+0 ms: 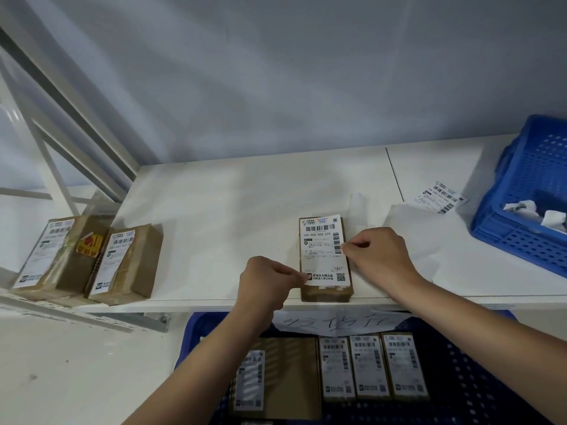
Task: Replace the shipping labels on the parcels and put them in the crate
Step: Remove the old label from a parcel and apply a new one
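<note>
Brown card parcel [325, 292] at the desk [214, 210] edge, centre frame, looks light and stiff; both hands, left [270, 283] and right [377, 256], pinch its flimsy label [323, 250] edges; lift by the sides

Seven brown parcels in all: one parcel [325, 259] on the white shelf [233, 204], two parcels [89, 259] at the shelf's left end, four parcels [334, 369] in the blue crate [460, 378] below it. A second crate [527, 204] sits on the shelf's right end, one loose label [440, 196] beside it.
</note>
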